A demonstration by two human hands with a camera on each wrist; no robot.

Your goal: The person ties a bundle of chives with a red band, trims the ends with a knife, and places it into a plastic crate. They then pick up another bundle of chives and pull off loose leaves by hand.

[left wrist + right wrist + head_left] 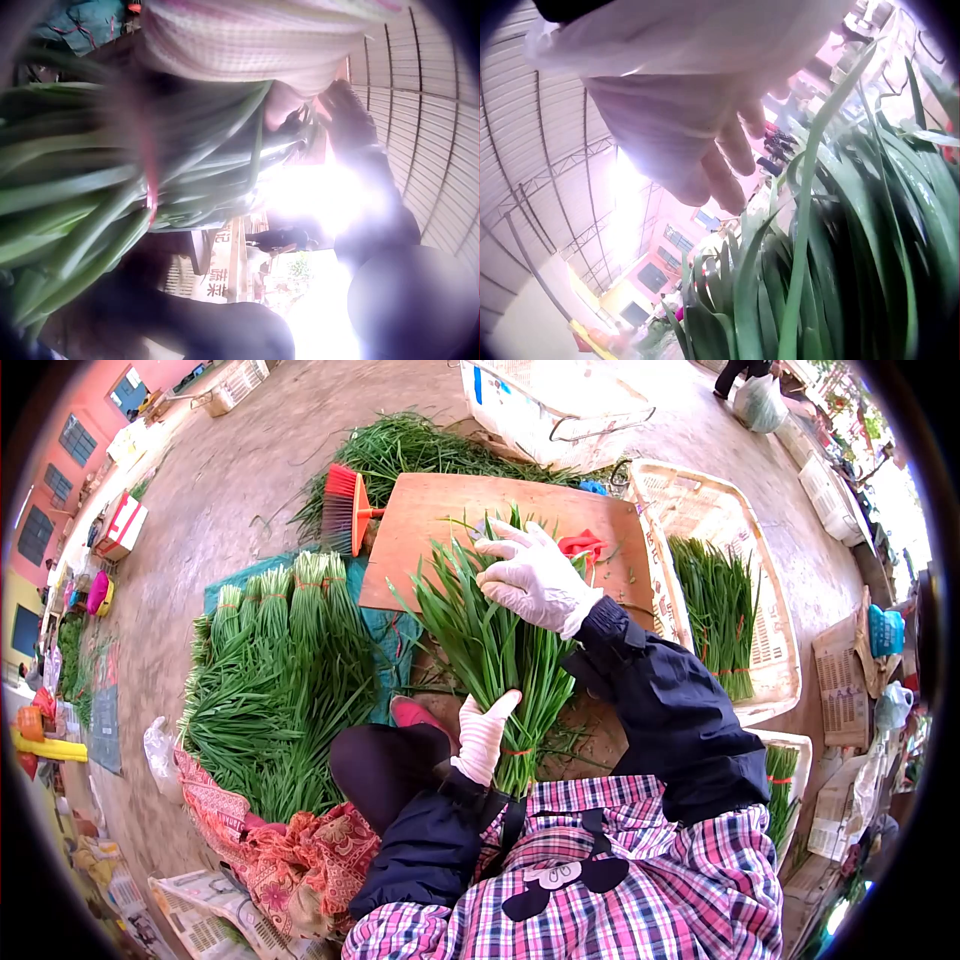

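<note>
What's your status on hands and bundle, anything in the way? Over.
Left hand holding green bundle near red band. Right hand near leaf tips, fingers loose. No obstruction seen.

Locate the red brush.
The red brush sits left of centre in the head view, by the left edge of the wooden board, above the tied bundles.

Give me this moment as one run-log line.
left hand: holds banded bundle | right hand: at leaf tips, gripping nothing | board: beyond bundle | crate: right of board
</note>
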